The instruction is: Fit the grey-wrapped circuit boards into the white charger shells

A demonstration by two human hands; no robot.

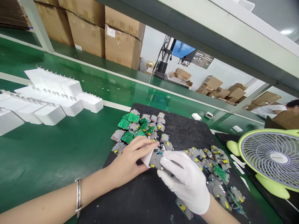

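My bare left hand (134, 154) is wrapped round a small white plastic housing (147, 159), its open end facing right. My right hand (187, 179), in a white glove, grips a circuit board assembly covered in grey putty (155, 159), which sits at the mouth of the housing, partly inside it. How deep it goes is hidden. Behind my left hand lies a pile of green circuit boards (128, 137) with grey putty lumps and yellow parts. More such boards (219, 172) lie to the right of my glove. All rest on a black mat (182, 129).
White housings (50, 113) with metal pins stand in rows at the left on the green table (93, 143). A green fan (275, 158) stands at the right. Cardboard boxes (122, 40) are stacked behind, and a shelf beam (210, 34) crosses above. A person (273, 110) is at far right.
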